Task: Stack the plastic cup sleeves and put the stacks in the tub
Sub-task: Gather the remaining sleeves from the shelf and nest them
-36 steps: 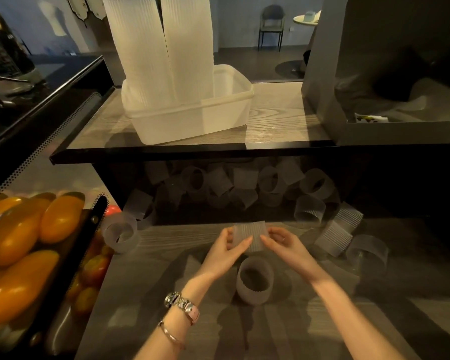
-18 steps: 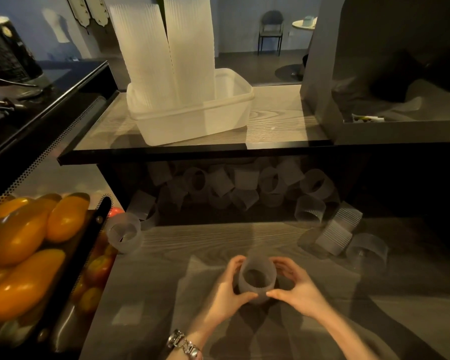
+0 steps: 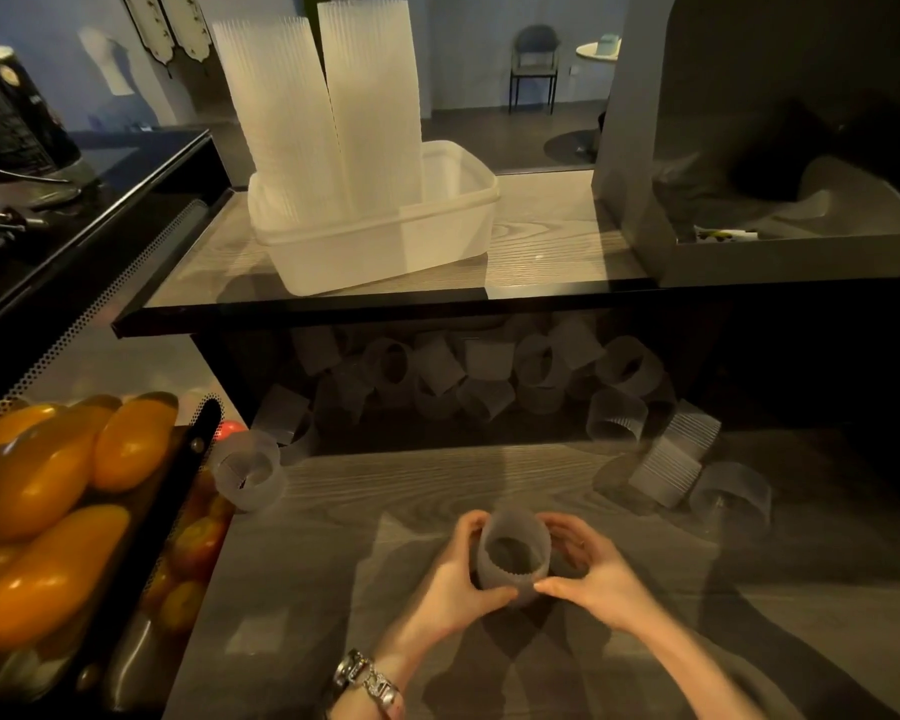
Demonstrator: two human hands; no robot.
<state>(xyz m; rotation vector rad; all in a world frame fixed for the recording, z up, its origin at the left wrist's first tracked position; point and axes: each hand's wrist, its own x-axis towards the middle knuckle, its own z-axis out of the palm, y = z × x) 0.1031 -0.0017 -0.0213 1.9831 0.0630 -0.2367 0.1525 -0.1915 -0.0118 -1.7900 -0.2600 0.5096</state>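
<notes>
sleeve stack (image 3: 513, 556) upright on tabletop (image 3: 385, 491), open end up | left hand (image 3: 455, 584) and right hand (image 3: 591, 576) equally near, fingers curled round its sides | tub (image 3: 437, 236) up and away on shelf (image 3: 541, 252), two tall stacks already inside

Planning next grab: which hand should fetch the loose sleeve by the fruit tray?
Left. The loose sleeve lies on the left hand side; the right hand would cross over the short stack both now hold.
</notes>
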